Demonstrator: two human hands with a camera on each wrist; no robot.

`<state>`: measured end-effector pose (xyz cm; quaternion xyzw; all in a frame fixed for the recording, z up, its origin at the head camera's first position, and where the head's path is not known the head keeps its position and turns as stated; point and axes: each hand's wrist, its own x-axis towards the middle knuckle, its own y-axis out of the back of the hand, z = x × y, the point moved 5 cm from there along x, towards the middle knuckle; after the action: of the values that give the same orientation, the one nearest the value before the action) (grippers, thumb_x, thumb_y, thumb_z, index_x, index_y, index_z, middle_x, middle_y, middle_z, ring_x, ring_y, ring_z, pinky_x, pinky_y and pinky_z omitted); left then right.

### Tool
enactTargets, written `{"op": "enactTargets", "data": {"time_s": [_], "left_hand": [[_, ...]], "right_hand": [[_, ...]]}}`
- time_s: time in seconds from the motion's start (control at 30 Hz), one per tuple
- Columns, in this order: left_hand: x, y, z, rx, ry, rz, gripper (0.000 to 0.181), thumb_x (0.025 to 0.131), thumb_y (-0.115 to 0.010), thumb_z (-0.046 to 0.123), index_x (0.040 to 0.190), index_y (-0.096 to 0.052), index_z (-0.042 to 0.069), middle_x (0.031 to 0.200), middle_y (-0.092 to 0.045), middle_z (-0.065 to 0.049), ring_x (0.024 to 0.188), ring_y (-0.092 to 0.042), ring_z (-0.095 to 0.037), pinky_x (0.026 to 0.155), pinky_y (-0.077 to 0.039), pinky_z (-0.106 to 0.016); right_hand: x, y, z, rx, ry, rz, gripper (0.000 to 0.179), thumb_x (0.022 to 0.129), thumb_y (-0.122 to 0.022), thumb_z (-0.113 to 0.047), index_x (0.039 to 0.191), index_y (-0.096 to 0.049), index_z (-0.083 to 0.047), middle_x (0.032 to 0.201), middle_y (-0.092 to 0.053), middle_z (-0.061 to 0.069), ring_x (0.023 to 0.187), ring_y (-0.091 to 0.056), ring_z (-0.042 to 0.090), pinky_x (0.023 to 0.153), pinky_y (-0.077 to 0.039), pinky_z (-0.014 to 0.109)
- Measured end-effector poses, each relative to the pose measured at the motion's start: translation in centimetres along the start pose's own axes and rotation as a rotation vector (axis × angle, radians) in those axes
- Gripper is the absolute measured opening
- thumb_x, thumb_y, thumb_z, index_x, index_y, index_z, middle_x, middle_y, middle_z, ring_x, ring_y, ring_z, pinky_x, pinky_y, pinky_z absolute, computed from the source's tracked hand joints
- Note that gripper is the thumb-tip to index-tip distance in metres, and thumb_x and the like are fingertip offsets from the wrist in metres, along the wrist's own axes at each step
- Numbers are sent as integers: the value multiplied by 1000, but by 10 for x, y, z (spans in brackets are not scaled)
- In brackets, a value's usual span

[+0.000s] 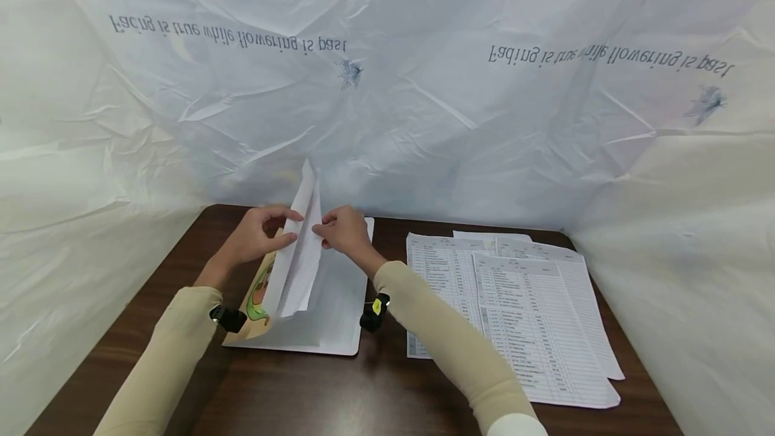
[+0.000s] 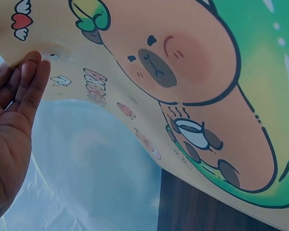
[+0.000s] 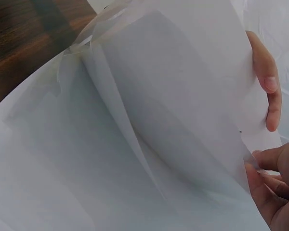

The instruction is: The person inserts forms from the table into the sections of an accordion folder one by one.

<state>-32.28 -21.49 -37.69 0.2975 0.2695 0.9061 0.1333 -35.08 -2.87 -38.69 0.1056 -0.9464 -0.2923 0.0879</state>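
A display folder [image 1: 342,301] lies part-open on the table, its clear plastic sleeves [image 3: 149,86] showing in the right wrist view. The raised front cover [image 2: 192,57] carries a cartoon capybara with a cup, seen large in the left wrist view. My left hand [image 1: 257,231] grips the cover's edge, fingertips round it. With thumb and fingers my right hand [image 1: 345,229] pinches the edge of a sleeve [image 1: 305,271] beside the cover. Both sheets stand up, with a narrow gap between them toward the top.
Several printed sheets [image 1: 527,328] of lists and ruled lines overlap on the right side of the dark wooden table [image 1: 290,389]. Crinkled white plastic sheeting [image 1: 387,120] with printed lettering hangs behind the table and along both sides.
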Motion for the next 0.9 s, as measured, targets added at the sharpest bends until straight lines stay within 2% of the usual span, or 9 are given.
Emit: {"op": "enactTargets", "data": {"time_s": [0.17,0.27,0.4,0.5,0.63,0.7,0.9], "left_hand": [[0,1,-8,9,4,-3,31,88,-75,0,118,-71,0,107,-69,-12,75,-56,-18,67,-48,-22],[-1,3,-8,0,1,2,31,88,-75,2,119,-72,3,117,-70,-12,89,-61,-19,77,-50,-19],[-1,4,-8,-11,-6,4,30,89,-75,3,119,-72,4,121,-70,-13,99,-65,-19,83,-50,-16],[-2,4,-9,-10,-6,2,29,90,-74,3,119,-72,4,122,-69,-13,101,-65,-19,85,-49,-16],[-2,4,-10,-5,-5,3,29,90,-73,4,119,-72,4,122,-69,-13,101,-65,-17,85,-50,-16],[-2,4,-10,-2,-9,5,29,91,-73,4,119,-72,4,122,-69,-13,102,-65,-17,85,-49,-16],[-4,3,-11,-21,-17,9,29,91,-71,2,119,-71,1,122,-69,-15,107,-64,-17,88,-48,-14]], "right_hand": [[-4,17,2,57,29,-21,27,94,-75,-26,111,-75,-5,87,-77,3,64,-71,8,70,-56,27],[-7,32,2,114,90,-43,31,95,-75,-25,117,-73,-4,94,-77,5,70,-72,11,73,-58,31],[-16,59,3,163,198,-50,38,95,-74,-24,125,-70,-1,105,-76,10,82,-75,25,75,-60,35],[-25,82,6,151,268,-14,38,95,-74,-26,126,-70,-4,110,-75,9,87,-74,30,72,-60,33],[-36,114,16,117,329,70,34,94,-76,-26,123,-73,-11,111,-75,6,86,-74,22,70,-59,30],[-42,130,22,98,347,108,34,93,-77,-26,123,-73,-12,111,-75,5,87,-73,19,70,-59,31],[-65,171,39,9,362,198,37,92,-78,-30,126,-72,-15,115,-75,5,92,-72,20,77,-58,37]]}}
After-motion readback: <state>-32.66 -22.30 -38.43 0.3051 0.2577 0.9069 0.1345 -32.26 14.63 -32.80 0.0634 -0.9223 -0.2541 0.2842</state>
